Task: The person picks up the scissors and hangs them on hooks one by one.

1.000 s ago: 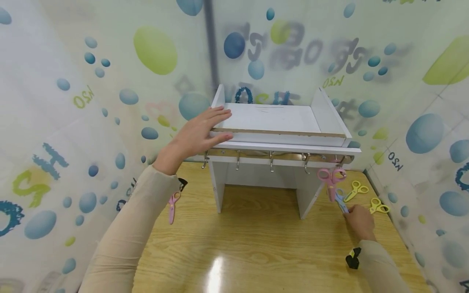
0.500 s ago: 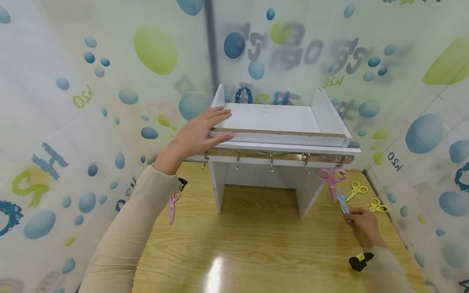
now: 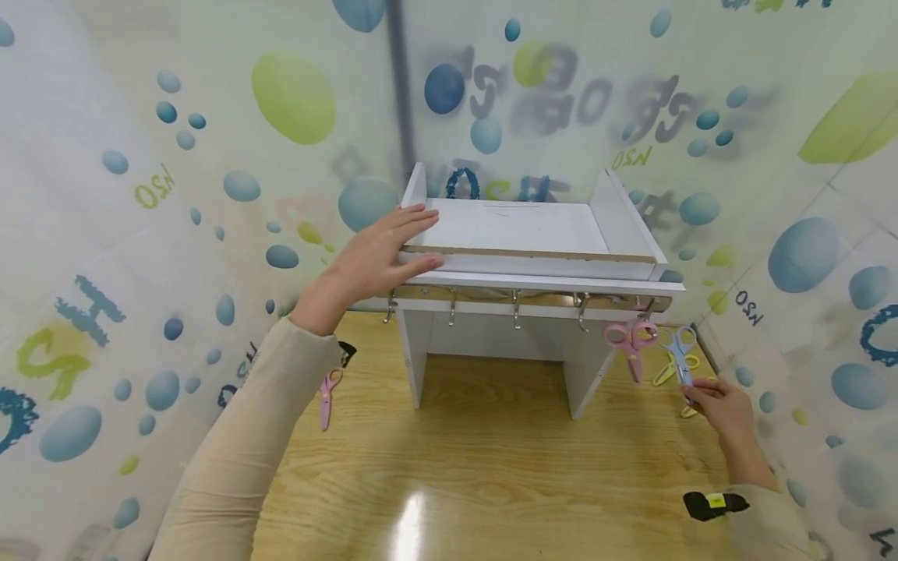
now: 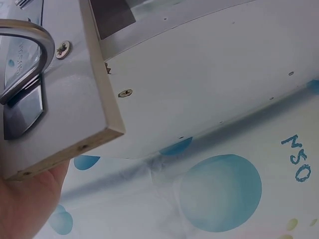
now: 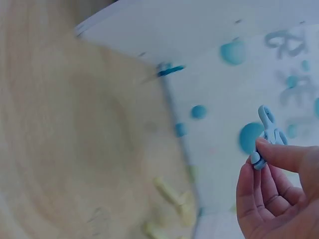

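My right hand [image 3: 726, 413] pinches a pair of light-blue scissors [image 3: 678, 354] by the blade end, with the finger loops up. In the right wrist view, thumb and fingertips hold the blue scissors [image 5: 269, 132] in front of the patterned sheet. My left hand [image 3: 375, 253] rests on the front left corner of a white shelf unit [image 3: 519, 226], fingers fairly straight. Part of the left hand [image 4: 30, 199] shows beside the board's end in the left wrist view. Pink scissors [image 3: 634, 351] hang from the rightmost hook of the metal hook rail [image 3: 491, 295], just left of the blue pair.
Two yellow scissors [image 3: 662, 374] lie on the wooden table [image 3: 491, 467] behind the right hand, partly hidden. Another pink pair of scissors [image 3: 327, 401] lies at the left, near the left sleeve. Several hooks line the shelf front. Patterned sheets [image 3: 295, 93] enclose the back and sides.
My right hand has raised the blue scissors off the table and moved them right and up, beside the hanging pink scissors. The left hand stays on the shelf corner.
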The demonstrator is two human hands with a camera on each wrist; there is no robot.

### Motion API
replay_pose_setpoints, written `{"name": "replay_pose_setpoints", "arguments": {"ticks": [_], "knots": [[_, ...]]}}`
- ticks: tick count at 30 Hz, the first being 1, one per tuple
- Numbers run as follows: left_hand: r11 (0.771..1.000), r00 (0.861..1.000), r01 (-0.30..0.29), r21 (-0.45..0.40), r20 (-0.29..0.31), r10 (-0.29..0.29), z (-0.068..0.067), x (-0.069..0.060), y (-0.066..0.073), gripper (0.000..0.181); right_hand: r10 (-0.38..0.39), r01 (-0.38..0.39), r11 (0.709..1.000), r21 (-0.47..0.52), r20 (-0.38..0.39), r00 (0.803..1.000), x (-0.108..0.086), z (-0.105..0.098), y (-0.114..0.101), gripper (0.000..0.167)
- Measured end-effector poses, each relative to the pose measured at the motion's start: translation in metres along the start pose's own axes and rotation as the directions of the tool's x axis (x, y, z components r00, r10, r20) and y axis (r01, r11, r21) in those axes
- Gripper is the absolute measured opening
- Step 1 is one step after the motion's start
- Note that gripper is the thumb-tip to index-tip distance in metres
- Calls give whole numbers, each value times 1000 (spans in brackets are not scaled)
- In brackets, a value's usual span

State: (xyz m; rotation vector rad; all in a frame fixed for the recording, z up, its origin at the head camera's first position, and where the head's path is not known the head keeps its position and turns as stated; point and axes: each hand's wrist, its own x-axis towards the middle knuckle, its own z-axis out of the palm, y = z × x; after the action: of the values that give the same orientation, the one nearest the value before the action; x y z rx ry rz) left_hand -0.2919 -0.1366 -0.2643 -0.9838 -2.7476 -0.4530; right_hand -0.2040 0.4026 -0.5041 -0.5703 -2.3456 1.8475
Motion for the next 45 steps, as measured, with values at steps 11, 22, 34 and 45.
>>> {"name": "replay_pose_setpoints", "arguments": {"ticks": [11, 22, 34, 45], "knots": [[1000, 1000, 6, -5, 1, -6, 1, -1, -1, 78, -230, 247, 956, 157, -120, 966, -37, 1, -68, 20], [1000, 1000, 7, 3, -5, -7, 1, 0, -1, 76, -239, 293, 949, 113, -343, 908, -75, 14, -118, 21], [1000, 1000, 4, -3, -9, -4, 0, -1, -2, 76, -359, 428, 892, 143, -351, 865, -107, 27, -139, 21], [1000, 1000, -4, 5, -10, 4, 0, 0, -1, 79, -539, 571, 744, 349, -192, 820, -124, 50, -140, 19]]}}
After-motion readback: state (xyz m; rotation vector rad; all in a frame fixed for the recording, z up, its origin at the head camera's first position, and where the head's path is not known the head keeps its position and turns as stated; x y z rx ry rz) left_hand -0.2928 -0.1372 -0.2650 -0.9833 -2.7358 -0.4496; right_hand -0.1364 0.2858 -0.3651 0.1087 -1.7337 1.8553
